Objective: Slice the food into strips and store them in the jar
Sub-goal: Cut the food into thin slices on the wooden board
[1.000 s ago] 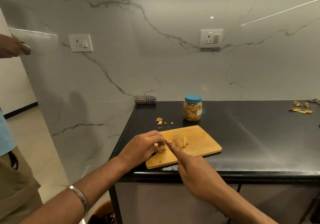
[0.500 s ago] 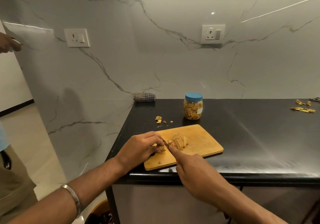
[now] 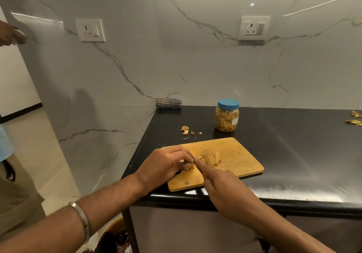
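Head view looks down on two bare forearms reaching over the near edge of a black countertop (image 3: 293, 151) to a wooden cutting board (image 3: 241, 155). The left hand (image 3: 166, 164), a metal bangle (image 3: 81, 218) on its forearm, arches over the board's near left part with fingers curled down, pinning a small uncut piece of the food (image 3: 190, 165) under the fingertips. The right hand (image 3: 225, 190) is closed around a knife (image 3: 193, 158), index finger stretched forward along it; only a short dark bit of blade shows between the two hands, touching the held piece. Just right of the blade, one fanned row of pale cut slices (image 3: 210, 155) leans on the board; the exact number of slices cannot be told. One jar (image 3: 227, 115) with a blue lid stands upright on the counter beyond the board's far edge, apart from it, nearly full of yellowish pieces. A few scraps (image 3: 186, 130) lie on the counter left of the jar, one crumb (image 3: 187, 182) sits at the board's near edge, and more peelings (image 3: 353, 120) lie at the far right. A folded checked cloth (image 3: 168, 103) rests in the back corner against the marble wall, which carries two sockets (image 3: 90, 30). At the left edge stands another person, one hand (image 3: 9, 34) raised.
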